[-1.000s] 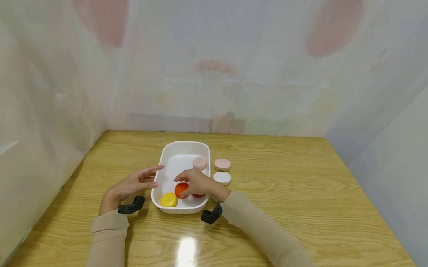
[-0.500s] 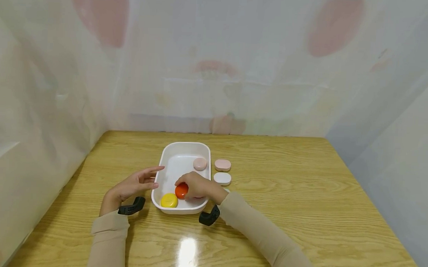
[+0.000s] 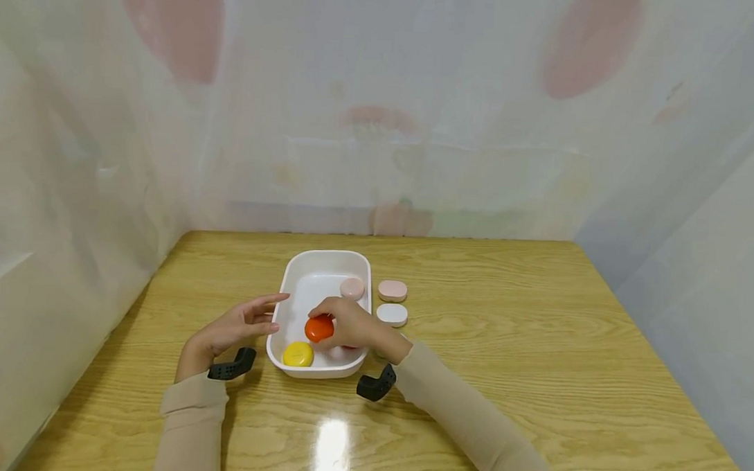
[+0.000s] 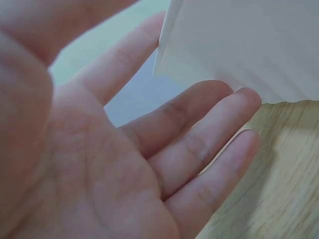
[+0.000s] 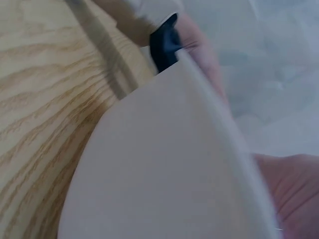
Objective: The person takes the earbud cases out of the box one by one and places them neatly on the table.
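In the head view my right hand (image 3: 349,323) pinches a glossy orange-red round piece (image 3: 320,328) between thumb and fingers, raised inside the white tray (image 3: 298,260). A yellow round piece (image 3: 298,354) lies in the tray's near left corner. A pale pink round one (image 3: 352,288) is at its far right. Some red shows under my right hand, mostly hidden. My left hand (image 3: 239,324) stays at the tray's left side with fingers extended. In the left wrist view one finger (image 4: 134,50) meets the rim. The right wrist view has the tray wall (image 5: 159,164) covering most of my right hand.
Right of the tray, on the wooden table (image 3: 505,323), lie a pink oval piece (image 3: 392,290) and a white oval piece (image 3: 391,314). Another pale piece is mostly hidden by my right wrist. Patterned sheeting (image 3: 480,128) encloses the back and sides.
My right hand has closed its fingers round the orange-red round piece and lifted it slightly up and left. My left hand and the tray have hardly moved.
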Demonstrator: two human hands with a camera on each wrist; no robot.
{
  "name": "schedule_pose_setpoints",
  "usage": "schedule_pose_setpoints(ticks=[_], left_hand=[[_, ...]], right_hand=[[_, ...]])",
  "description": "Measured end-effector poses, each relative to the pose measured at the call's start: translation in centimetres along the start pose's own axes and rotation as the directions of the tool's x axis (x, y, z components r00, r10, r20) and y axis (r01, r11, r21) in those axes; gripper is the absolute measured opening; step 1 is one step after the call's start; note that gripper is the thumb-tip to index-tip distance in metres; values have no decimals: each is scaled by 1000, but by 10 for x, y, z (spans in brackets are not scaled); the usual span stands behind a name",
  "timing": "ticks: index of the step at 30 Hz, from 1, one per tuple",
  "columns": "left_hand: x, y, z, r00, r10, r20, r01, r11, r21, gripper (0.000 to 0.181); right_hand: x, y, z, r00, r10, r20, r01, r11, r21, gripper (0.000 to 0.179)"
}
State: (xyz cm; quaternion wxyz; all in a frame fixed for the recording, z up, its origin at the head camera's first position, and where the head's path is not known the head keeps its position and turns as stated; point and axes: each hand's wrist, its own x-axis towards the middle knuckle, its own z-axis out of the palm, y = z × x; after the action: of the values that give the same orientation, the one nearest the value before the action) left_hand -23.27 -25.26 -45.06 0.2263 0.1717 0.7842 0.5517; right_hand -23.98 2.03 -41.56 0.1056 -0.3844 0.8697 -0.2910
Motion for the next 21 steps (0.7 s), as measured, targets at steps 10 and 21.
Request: schedule_pose_setpoints(ticks=[10, 21], left_hand=[[2, -2, 1, 1000, 17, -5, -17, 1000, -9, 67], [2, -2, 1, 1000, 17, -4, -17, 1000, -16, 68]], right_hand=[[-22, 9, -18, 984, -52, -170, 71, 991, 112, 43], [-43, 24, -40, 959, 43, -280, 15, 979, 202, 47]])
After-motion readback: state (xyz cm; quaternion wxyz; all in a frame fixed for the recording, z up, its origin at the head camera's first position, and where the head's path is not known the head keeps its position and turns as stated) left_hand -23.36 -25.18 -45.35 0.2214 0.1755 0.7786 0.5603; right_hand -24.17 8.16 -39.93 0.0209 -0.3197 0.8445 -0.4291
